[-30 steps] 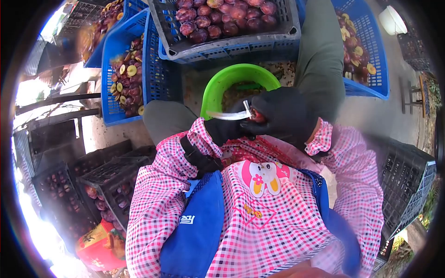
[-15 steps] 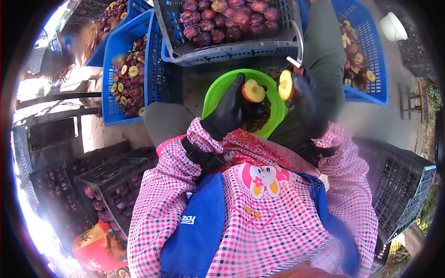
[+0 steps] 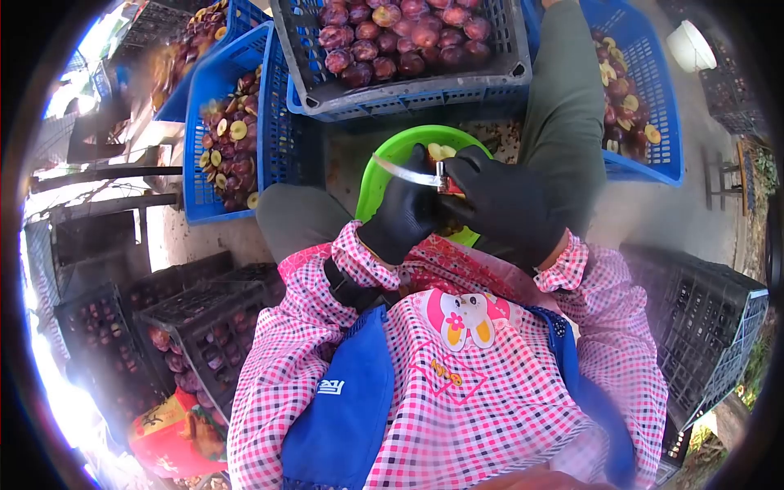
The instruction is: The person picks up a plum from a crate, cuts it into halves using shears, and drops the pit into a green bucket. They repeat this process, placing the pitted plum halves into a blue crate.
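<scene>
Head view: right hand (image 3: 502, 196) has its fingers clenched on a curved tool (image 3: 404, 172), left hand (image 3: 402, 208) steadies a cut plum (image 3: 442, 153) over the green basin (image 3: 371, 189) — likely to catch drips. Whole plums (image 3: 408, 37) sit beyond the basin — seemingly for easy reach.

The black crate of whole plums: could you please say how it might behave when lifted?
The black crate is probably heavy, as many whole plums fill the visible part. Its straight rim and slotted walls suggest that it would stay stiff. The plums look round and loose, so they may roll if it tilts.
</scene>
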Tool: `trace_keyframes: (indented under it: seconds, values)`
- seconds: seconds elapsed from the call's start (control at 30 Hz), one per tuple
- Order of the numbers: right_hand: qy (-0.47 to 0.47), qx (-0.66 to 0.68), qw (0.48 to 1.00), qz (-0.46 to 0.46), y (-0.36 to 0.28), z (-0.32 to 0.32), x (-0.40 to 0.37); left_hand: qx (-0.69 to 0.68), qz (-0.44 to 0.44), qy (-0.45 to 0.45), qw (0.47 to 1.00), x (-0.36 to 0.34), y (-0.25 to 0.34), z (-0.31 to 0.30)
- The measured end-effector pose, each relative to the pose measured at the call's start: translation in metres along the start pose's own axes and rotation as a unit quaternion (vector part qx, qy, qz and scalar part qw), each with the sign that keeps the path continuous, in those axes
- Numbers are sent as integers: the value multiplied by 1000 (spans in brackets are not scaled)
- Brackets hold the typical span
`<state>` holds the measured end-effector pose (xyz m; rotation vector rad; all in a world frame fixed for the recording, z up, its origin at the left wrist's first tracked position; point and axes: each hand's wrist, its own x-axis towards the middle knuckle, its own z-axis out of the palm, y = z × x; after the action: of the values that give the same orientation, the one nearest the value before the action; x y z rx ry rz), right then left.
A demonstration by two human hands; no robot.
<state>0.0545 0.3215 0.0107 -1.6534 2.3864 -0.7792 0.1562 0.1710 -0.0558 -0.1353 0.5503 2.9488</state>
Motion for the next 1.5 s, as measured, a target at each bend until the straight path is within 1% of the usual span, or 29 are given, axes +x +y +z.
trace_keyframes:
  seconds: [0.07,0.1,0.13,0.17,0.2,0.23,0.27,0.33,0.37,0.43,0.5,0.57,0.63,0.67,0.73,0.77,0.87,0.93,0.97,1.1,1.17,1.2,1.23,1.27,1.3,1.33,1.4,1.47,1.5]
  values:
    - [19,-6,1000,-4,5,-1,2,209,108,65,970,-3,-2,-6]
    - [95,48,994,-13,9,-5,3,467,154,109,864,-3,10,-3]
    - [170,101,980,-24,13,-8,5,139,155,107,972,-3,19,36]
    - [217,83,972,41,14,-27,5,111,201,207,951,-9,38,36]
    - [260,66,957,108,15,-53,3,161,288,256,908,-19,67,40]
    - [341,11,935,96,33,-74,7,455,327,258,787,-49,105,7]
    - [420,-44,902,85,56,-94,11,657,429,334,522,-68,130,21]
    - [387,-52,898,202,77,-136,6,698,422,454,358,-81,195,35]
    - [389,-50,897,202,79,-142,5,699,423,453,356,-72,204,44]
    - [374,128,883,254,79,-147,4,813,395,339,259,-52,214,53]
    - [379,69,889,248,68,-135,8,872,292,293,262,-8,215,38]
    - [387,9,890,241,67,-123,8,929,116,257,238,36,202,48]
    - [408,-12,901,144,72,-114,4,973,120,142,134,64,215,5]
    - [410,-17,900,149,78,-112,-1,977,-56,200,52,97,224,-17]
    - [369,-86,917,128,84,-110,-9,979,-149,110,-82,107,219,-7]
    - [368,-86,917,128,84,-109,-8,979,-149,109,-81,112,220,-14]
    - [371,38,903,212,81,-102,-5,979,-97,135,-118,115,223,-36]
    - [387,46,913,119,82,-96,-5,990,-33,96,-98,112,222,-31]
    - [389,44,912,121,80,-95,-4,990,-29,106,-84,114,229,-43]
    - [361,104,920,115,72,-85,-8,986,-53,134,-89,106,221,-41]
    - [351,121,920,126,63,-80,-9,967,99,135,192,99,221,-38]
    - [335,180,915,131,58,-77,-11,920,170,128,328,95,220,-37]
    - [317,237,909,134,52,-73,-13,750,120,192,621,86,200,0]
    - [315,237,909,134,44,-68,-15,488,57,234,839,75,174,41]
    - [272,340,882,181,36,-62,-18,401,22,90,911,69,163,34]
    - [223,437,841,227,32,-54,-18,300,-13,-57,952,63,151,34]
    - [193,470,831,227,29,-31,-14,263,29,-57,963,38,103,46]
    - [181,396,890,134,18,-16,-8,223,72,-56,971,23,63,58]
    - [177,394,891,136,12,-11,-7,298,87,16,951,19,50,60]
